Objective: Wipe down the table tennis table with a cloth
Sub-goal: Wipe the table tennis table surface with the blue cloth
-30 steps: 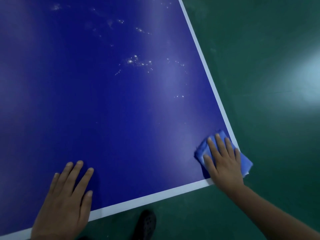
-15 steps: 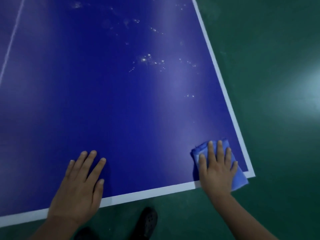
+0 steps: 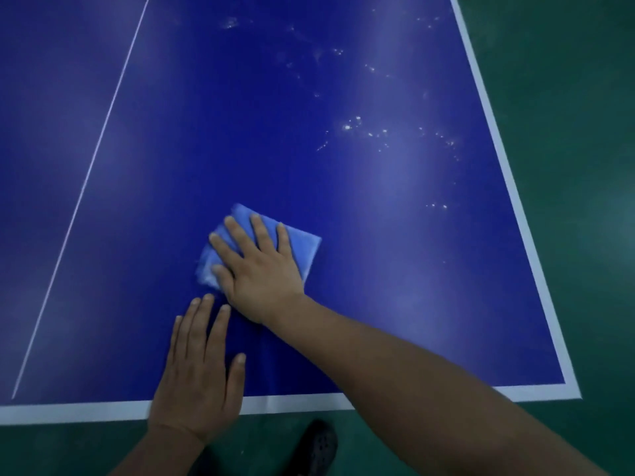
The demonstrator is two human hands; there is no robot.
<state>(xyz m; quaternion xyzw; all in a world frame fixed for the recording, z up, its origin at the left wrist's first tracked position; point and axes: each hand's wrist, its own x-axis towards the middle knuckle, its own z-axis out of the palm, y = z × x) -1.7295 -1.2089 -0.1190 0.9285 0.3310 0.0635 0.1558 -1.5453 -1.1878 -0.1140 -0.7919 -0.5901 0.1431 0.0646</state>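
A dark blue table tennis table (image 3: 378, 304) with white edge lines fills most of the head view. A folded light blue cloth (image 3: 302, 245) lies on it near the middle of the near end. My right hand (image 3: 261, 266) presses flat on the cloth with straight, spread fingers. My left hand (image 3: 199, 372) rests flat on the table by the near edge, just below and left of the right hand, holding nothing. White specks and smears (image 3: 371, 132) dot the surface further out on the right.
A thin white centre line (image 3: 86, 190) runs away on the left. The table's right edge line (image 3: 508, 173) and near edge line (image 3: 68, 412) border green floor (image 3: 584, 97). A dark shoe (image 3: 318, 444) stands on the floor beneath the near edge.
My right hand has slid the cloth leftward from the near right corner to the middle of the near end. The view has shifted left, showing the centre line.
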